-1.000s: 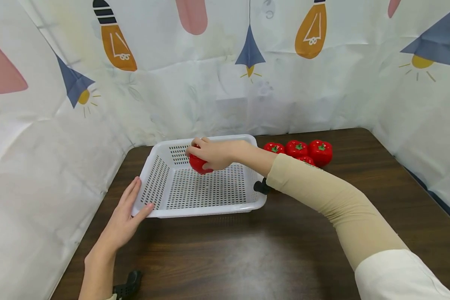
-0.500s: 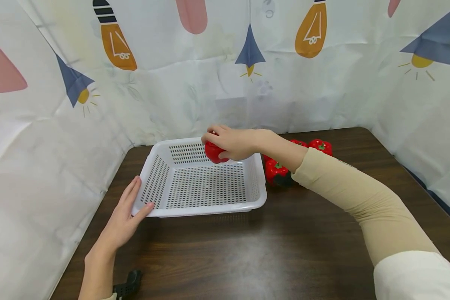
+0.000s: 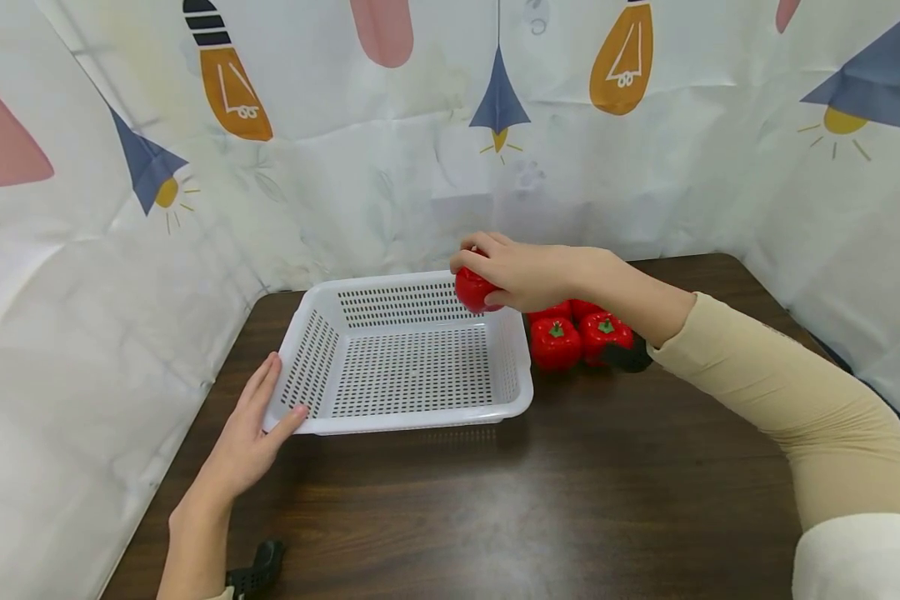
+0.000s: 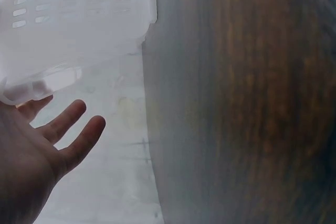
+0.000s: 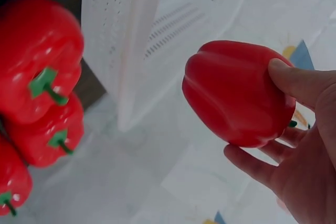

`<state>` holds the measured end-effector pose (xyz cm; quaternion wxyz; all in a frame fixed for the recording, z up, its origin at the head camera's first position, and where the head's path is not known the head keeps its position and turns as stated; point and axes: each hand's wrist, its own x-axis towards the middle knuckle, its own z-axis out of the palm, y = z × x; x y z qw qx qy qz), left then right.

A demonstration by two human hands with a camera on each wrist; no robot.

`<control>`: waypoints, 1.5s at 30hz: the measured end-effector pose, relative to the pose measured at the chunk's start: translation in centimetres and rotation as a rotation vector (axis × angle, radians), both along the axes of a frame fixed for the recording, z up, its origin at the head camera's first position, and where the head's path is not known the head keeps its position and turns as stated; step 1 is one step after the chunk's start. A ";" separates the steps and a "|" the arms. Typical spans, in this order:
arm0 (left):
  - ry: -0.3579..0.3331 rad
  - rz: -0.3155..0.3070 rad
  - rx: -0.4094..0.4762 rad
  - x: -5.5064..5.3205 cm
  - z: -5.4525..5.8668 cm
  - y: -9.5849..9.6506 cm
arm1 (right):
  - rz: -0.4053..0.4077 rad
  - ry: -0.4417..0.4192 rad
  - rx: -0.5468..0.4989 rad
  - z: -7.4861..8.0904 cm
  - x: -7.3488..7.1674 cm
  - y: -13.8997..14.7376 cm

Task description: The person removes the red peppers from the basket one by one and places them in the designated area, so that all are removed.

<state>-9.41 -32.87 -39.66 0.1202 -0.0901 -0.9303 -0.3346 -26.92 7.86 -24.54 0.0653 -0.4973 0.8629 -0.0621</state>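
A red bell pepper (image 3: 475,289) hangs over the back right rim of the white perforated basket (image 3: 401,423); my right hand (image 3: 528,273) holds it from above. In the right wrist view, the thumb lies on one side of this pepper (image 5: 236,93) and the fingers on the other, its green stem mostly hidden. My left hand (image 3: 247,437) rests at the basket's near left corner, thumb over the rim and fingers along the outer side. Seen from the left wrist, those fingers (image 4: 86,142) are fairly straight and spread below the basket's edge.
Several more red peppers (image 3: 556,343) with green stems stand right of the basket, partly behind my right forearm. The dark wooden table (image 3: 495,508) ends at a patterned white curtain (image 3: 420,192) at the back and sides.
My right hand has lifted the pepper from over the basket's middle and carried it right and toward the back rim. My left hand and the basket have stayed in place.
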 end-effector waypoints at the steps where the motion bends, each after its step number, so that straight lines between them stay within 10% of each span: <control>1: 0.002 0.000 0.000 0.0 0.0 0.0 | -0.006 0.000 -0.004 0.1 0.0 0.4; 45: -0.030 0.019 -0.017 0.0 0.1 0.1 | -0.191 0.005 -0.189 -2.6 2.6 19.4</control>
